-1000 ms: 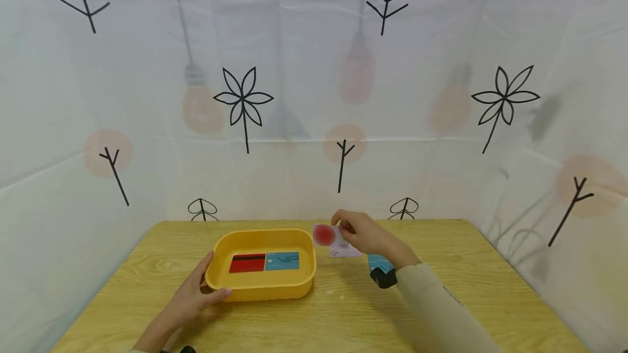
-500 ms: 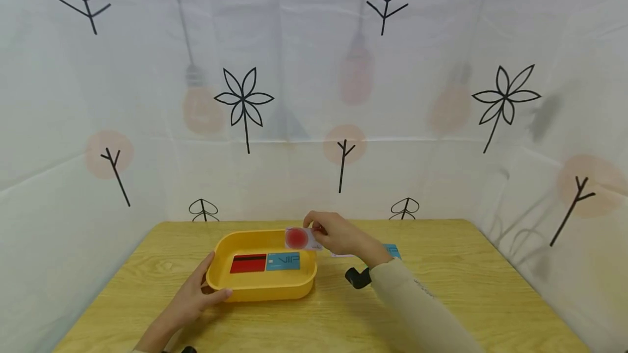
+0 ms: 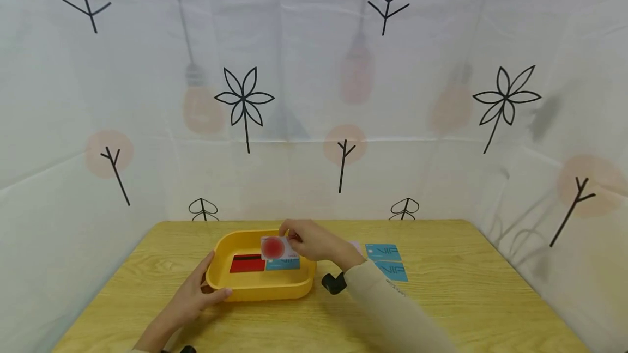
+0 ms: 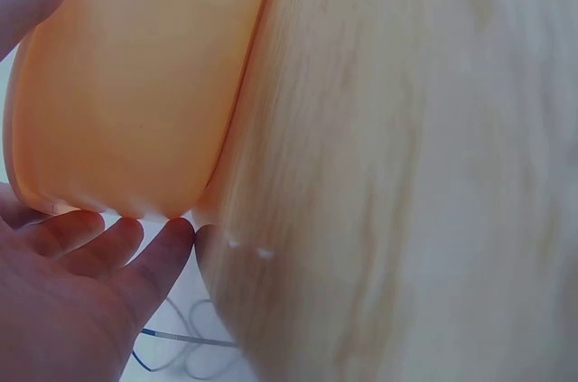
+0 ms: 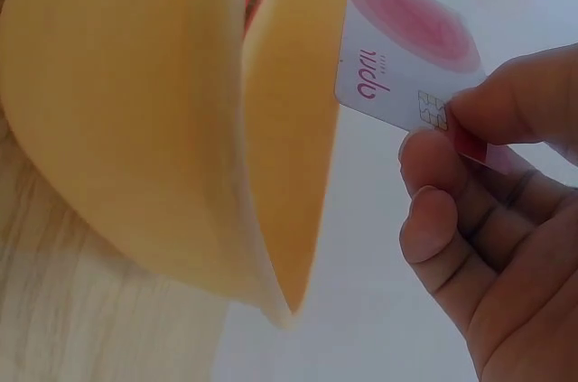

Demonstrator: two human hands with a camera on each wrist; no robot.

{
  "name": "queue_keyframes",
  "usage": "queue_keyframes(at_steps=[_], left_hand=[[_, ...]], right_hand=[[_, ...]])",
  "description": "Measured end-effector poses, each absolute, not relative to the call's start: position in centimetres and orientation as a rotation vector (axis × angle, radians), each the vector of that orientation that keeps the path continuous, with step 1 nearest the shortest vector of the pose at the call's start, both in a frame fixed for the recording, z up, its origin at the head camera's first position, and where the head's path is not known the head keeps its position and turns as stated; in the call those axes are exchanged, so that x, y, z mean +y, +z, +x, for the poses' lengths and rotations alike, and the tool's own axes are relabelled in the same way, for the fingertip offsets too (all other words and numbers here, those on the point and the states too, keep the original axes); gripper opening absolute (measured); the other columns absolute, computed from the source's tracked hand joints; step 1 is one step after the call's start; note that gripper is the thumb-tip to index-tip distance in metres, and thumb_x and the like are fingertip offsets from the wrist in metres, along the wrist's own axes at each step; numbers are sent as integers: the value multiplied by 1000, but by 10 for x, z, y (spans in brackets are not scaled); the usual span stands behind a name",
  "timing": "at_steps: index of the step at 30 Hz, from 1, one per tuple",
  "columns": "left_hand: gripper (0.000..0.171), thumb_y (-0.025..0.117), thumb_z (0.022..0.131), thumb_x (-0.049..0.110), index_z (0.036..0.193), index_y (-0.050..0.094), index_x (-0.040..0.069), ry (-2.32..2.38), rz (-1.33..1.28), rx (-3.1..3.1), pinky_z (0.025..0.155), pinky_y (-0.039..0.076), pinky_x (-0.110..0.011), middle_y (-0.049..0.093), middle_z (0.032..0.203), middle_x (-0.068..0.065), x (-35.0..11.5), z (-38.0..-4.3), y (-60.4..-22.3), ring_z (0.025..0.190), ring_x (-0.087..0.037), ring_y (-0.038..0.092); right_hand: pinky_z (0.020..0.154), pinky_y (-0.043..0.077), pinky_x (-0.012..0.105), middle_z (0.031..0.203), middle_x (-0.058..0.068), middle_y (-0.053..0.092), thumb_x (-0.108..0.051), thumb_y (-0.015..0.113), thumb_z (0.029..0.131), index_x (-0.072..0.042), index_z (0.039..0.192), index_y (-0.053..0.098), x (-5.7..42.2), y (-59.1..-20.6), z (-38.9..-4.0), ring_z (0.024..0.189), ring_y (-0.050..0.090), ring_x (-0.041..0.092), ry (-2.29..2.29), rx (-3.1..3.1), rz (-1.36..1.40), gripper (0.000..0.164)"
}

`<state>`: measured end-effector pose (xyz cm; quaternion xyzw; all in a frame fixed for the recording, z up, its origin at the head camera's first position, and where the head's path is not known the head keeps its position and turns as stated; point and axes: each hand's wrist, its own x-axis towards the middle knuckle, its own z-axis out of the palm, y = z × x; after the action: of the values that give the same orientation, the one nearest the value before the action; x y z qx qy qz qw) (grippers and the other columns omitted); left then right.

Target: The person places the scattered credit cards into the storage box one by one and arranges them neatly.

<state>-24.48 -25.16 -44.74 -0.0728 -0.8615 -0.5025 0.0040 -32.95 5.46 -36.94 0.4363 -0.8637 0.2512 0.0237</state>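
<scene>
- Head: right hand [image 3: 314, 241] pinches pale card [image 3: 273, 248] over yellow tray [image 3: 265, 292], partly hiding blue card [image 3: 283, 265] beside red card [image 3: 247, 263]; two VIP cards [image 3: 384, 251] on desk [image 3: 471, 293].
- Left wrist: left hand [image 4: 72, 292] grips tray end.
- Right wrist: tray wall mostly obscures red card.

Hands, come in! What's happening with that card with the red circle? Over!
Right hand pinching red-circle card over yellow tray. Left hand gripping tray's left side. Red card and blue card lying in tray, blue one partly hidden.
</scene>
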Motion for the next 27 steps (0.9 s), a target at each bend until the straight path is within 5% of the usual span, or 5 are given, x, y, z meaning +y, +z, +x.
queue_keyframes(at_steps=[27], left_hand=[[101, 77, 82, 30, 153, 10, 2, -1553, -228, -2710, 95, 46, -36, 18, 154, -25, -253, -246, -448, 129, -37, 42]], right_hand=[[60, 45, 19, 81, -7, 55, -6, 57, 93, -17, 108, 58, 4, -398, -332, 67, 48, 7, 913, -2813, 1290, 19]])
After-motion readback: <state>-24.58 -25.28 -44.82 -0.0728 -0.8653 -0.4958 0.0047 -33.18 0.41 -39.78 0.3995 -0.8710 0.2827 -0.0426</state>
